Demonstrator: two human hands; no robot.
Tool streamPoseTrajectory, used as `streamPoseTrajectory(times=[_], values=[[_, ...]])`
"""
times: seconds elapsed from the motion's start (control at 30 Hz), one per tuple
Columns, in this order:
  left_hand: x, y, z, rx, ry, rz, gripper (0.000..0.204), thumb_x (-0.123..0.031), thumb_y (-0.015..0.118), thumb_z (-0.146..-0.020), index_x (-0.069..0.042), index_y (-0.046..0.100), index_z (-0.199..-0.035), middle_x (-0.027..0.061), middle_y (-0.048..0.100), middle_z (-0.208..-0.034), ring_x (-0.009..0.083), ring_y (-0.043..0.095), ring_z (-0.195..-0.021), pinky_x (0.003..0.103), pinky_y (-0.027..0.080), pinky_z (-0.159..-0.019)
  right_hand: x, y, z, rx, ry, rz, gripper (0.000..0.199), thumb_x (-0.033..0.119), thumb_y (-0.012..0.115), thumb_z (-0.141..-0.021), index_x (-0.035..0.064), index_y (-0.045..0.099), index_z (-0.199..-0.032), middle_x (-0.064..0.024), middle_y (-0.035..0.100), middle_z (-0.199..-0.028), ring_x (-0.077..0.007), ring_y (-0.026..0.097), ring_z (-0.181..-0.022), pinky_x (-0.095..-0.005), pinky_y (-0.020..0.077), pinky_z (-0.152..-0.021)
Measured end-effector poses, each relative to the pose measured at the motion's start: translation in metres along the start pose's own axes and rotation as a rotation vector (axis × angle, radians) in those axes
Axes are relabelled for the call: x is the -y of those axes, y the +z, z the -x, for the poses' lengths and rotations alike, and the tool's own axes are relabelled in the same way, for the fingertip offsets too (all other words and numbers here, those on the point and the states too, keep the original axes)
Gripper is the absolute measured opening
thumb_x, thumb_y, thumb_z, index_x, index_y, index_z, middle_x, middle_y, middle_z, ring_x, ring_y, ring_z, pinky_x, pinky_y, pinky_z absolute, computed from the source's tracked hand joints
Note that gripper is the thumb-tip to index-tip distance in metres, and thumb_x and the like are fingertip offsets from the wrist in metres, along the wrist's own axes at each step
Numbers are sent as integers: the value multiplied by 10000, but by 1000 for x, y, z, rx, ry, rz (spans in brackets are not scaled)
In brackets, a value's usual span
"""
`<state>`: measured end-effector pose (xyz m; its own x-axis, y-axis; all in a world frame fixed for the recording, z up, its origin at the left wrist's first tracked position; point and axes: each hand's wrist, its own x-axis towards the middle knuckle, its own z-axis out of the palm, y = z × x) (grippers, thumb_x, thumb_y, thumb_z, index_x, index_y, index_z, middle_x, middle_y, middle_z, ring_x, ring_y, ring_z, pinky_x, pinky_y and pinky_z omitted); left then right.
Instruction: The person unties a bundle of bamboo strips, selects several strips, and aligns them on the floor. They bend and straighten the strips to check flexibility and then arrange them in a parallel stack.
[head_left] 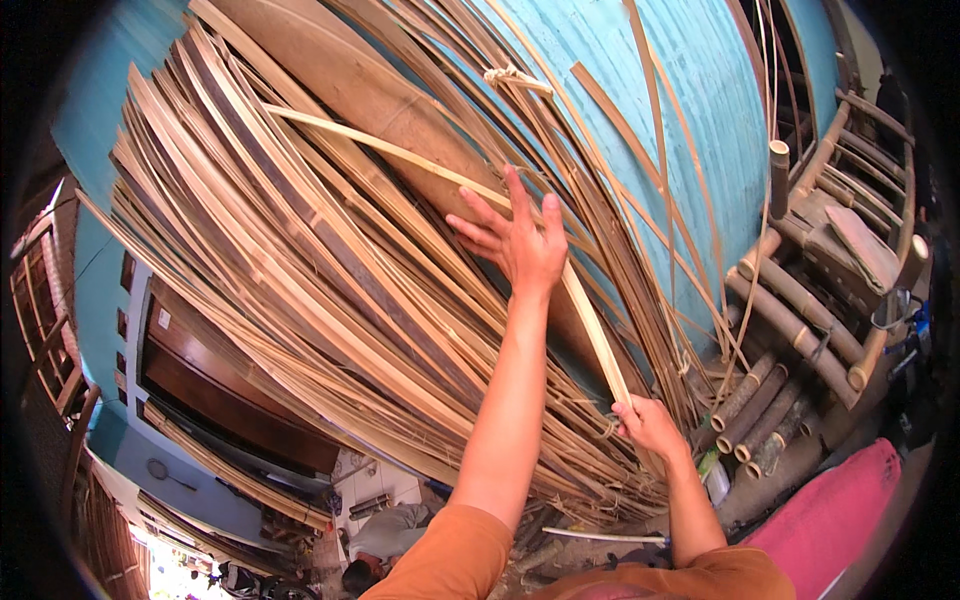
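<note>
Dozens of split bamboo strips lean in a thick fanned stack against a turquoise wall, filling the left and middle of the view, with a dark wooden door showing below them at the far left. Near the centre, the left hand is raised with fingers spread and open, its palm pressed flat against one pale strip that runs diagonally from upper left down to lower right across the stack. Lower and to the right, the right hand is closed around the bottom end of that same pale strip, where it meets the foot of the pile. To draw this one strip free cleanly, it seems best to keep the upper palm steadying it against its neighbours while the lower grip pulls along the strip's own line, not sideways, since a twist could snag or split the thin edges and bring adjacent strips sliding down. Farther right, a bamboo-pole bench stands close beside the stack, and a pink cloth lies at the lower right.
</note>
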<state>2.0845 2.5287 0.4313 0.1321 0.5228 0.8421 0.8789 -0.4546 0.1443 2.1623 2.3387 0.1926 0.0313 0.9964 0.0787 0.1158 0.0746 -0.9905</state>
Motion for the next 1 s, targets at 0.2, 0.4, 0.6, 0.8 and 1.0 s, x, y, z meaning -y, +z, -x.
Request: streamPoseTrajectory(times=[0.2,0.4,0.6,0.8,1.0], values=[[5,-11,-3,126,-45,153,586,-604,256,-970,-348,303,-1495,228,-194,-1559,576,-284,-1330,751,-65,-1021,23,-2,48,-34,-106,-72,311,318,591,-951,13,625,-902,-47,527,-607,-135,456,-572,-321,421,-545],[-5,-9,0,195,12,327,611,-630,242,-961,-344,289,-1499,250,-224,-1542,585,-329,-1297,755,-76,-1012,59,35,71,-98,-147,-116,280,305,559,-975,30,581,-930,-104,509,-639,-183,490,-579,-364,411,-545],[20,-31,-7,306,71,189,700,-651,227,-951,-255,212,-1528,309,-72,-1541,550,-290,-1337,687,-151,-1025,96,71,84,151,-40,-348,284,313,460,-1020,38,488,-953,-119,497,-702,-244,510,-626,-395,435,-615],[7,-38,-8,389,28,83,788,-746,291,-885,-293,211,-1526,355,-209,-1499,676,-205,-1290,702,22,-1068,112,82,86,66,-41,-404,303,304,438,-1026,20,481,-930,-136,507,-681,-265,512,-627,-415,428,-618],[18,-25,-10,351,202,73,760,-749,305,-880,-343,219,-1517,404,-20,-1479,619,-191,-1334,700,-64,-1044,62,91,64,-139,-132,-254,293,321,433,-1032,42,466,-948,-72,476,-733,-184,478,-675,-363,423,-626]])
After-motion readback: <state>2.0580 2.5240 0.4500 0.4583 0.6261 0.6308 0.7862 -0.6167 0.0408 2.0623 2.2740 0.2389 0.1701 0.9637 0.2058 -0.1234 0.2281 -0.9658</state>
